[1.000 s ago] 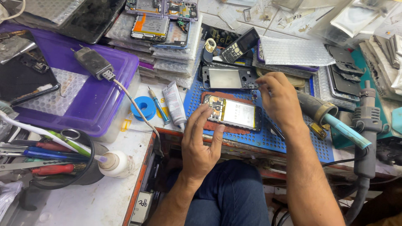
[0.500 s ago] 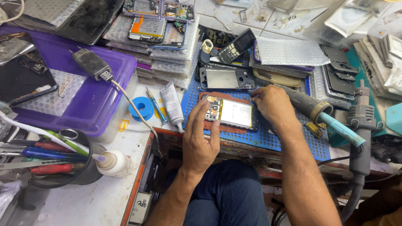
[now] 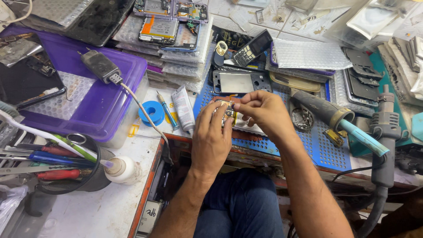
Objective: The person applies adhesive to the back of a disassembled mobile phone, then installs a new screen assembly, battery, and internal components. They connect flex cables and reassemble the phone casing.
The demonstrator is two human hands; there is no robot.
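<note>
The left hand [image 3: 212,137] is clamped around the opened phone [image 3: 227,115], fingers curled over its near edge and thumb on top, holding it just above the blue perforated mat [image 3: 326,150] at the middle of the bench; the right hand [image 3: 264,111] has thumb and forefinger pressed together in a fine pinch at the phone's upper corner, on something too small to make out. Working across from the left: a pot of tools [image 3: 66,172] with a white squeeze bottle [image 3: 125,169] beside it, a purple lidded box [image 3: 75,88] carrying a black adapter [image 3: 101,67] and its cable, then a blue tape roll [image 3: 153,113] and a white tube [image 3: 183,109] lying just left of the mat. Behind the hands lies a bare phone frame [image 3: 240,82] and a small keypad handset [image 3: 251,48]. To the right rest a soldering iron [image 3: 339,119] and a hot-air wand [image 3: 385,141]. To do this well, I judge the holding hand should brace the phone against the mat so it cannot rock, while the pinching fingers move slowly and straight, without twisting, since parts inside the phone look delicate.
</note>
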